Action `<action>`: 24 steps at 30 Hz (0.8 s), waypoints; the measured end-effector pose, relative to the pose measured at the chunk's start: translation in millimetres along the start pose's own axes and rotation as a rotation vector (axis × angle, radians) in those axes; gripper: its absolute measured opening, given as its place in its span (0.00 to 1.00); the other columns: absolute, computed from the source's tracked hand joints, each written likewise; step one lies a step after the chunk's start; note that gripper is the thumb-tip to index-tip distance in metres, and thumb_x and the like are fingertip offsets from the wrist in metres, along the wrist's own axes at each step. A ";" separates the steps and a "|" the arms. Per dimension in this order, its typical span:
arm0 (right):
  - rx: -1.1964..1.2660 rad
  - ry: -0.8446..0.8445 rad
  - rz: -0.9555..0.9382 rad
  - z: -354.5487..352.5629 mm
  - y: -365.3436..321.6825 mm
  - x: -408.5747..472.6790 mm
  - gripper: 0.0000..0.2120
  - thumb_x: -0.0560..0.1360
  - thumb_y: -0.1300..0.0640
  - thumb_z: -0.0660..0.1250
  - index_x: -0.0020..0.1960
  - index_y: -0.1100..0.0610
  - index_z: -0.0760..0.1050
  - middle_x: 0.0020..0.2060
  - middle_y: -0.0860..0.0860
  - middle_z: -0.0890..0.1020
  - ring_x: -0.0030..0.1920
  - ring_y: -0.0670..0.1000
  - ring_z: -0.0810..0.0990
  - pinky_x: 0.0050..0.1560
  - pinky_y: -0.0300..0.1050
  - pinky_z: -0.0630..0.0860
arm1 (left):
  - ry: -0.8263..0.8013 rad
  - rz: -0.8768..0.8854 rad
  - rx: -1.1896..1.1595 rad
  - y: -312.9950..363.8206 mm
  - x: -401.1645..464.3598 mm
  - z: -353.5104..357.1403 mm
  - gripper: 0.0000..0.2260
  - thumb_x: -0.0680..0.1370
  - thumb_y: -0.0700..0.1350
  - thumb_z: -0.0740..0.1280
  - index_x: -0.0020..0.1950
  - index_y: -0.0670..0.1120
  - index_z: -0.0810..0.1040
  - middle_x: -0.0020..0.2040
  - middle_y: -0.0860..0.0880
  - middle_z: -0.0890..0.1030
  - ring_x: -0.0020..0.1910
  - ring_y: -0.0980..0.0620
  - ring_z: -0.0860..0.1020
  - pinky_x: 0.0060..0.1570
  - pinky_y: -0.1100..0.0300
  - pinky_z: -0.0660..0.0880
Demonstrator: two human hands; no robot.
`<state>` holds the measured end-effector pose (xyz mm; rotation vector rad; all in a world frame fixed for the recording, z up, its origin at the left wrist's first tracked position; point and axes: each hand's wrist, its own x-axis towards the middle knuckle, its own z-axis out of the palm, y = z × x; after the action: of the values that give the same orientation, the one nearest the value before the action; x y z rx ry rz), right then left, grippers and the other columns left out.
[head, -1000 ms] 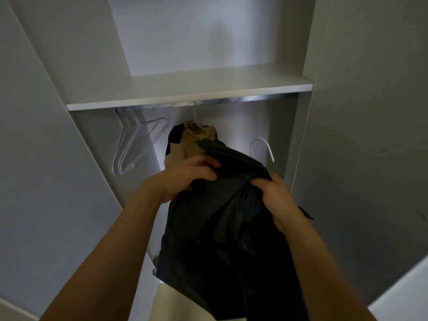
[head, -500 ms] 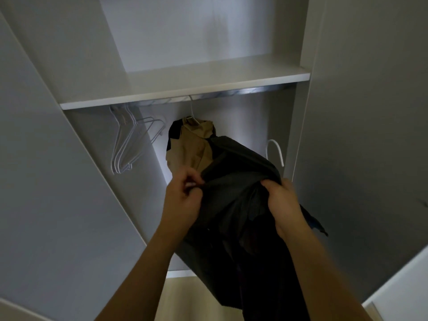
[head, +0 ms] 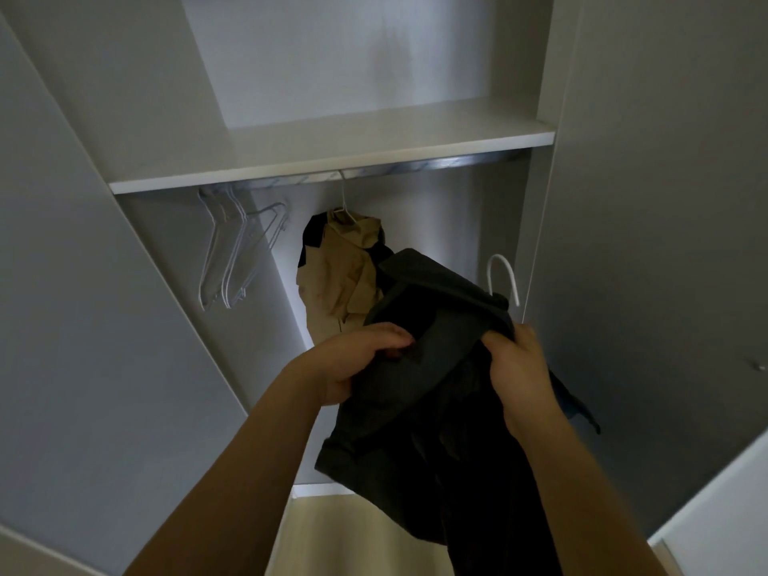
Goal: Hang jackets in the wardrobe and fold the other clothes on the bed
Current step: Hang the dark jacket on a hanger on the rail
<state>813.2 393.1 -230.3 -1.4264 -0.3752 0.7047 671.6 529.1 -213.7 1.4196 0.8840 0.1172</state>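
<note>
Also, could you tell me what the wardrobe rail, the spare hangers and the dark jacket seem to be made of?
Rail: apparently polished metal, since it shows bright silvery reflections.
Spare hangers: thin white wire, probably coated metal; the look leaves plastic open.
Dark jacket: soft matte woven cloth, charcoal, creasing and draping where the left hand and right hand hold it.

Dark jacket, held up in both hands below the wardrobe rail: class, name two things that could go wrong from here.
1. The dark jacket looks bunched on its white hanger, gripped by the left hand and right hand; it might slip off when lifted.
2. The tan jacket hangs close behind on the rail; the new hook could snag or knock it.
</note>
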 end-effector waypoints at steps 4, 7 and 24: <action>-0.023 0.011 -0.025 -0.5 2.6 -0.8 0.05 0.78 0.60 0.61 0.43 0.56 0.72 0.57 0.59 0.74 0.51 0.57 0.78 0.54 0.53 0.76 | -0.041 -0.119 0.164 -1.5 3.7 5.4 0.13 0.74 0.46 0.70 0.59 0.49 0.80 0.61 0.43 0.77 0.60 0.42 0.77 0.64 0.47 0.74; -0.024 0.033 -0.032 -2.9 4.8 -0.8 0.06 0.78 0.60 0.61 0.42 0.55 0.71 0.56 0.58 0.74 0.51 0.57 0.78 0.55 0.54 0.76 | 0.081 0.020 0.169 -4.1 2.4 14.8 0.09 0.77 0.39 0.65 0.53 0.50 0.81 0.57 0.45 0.78 0.57 0.44 0.77 0.62 0.51 0.75; -0.012 0.030 -0.048 -2.7 7.6 -10.3 0.07 0.79 0.59 0.62 0.42 0.54 0.71 0.56 0.57 0.73 0.48 0.53 0.77 0.50 0.48 0.75 | -0.043 -0.126 -0.151 14.0 3.1 10.9 0.21 0.69 0.45 0.75 0.61 0.43 0.77 0.57 0.42 0.81 0.56 0.41 0.80 0.55 0.50 0.78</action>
<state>805.5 384.4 -236.4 -1.4332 -0.3897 0.6425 686.2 524.9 -203.9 1.2193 0.9073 0.0563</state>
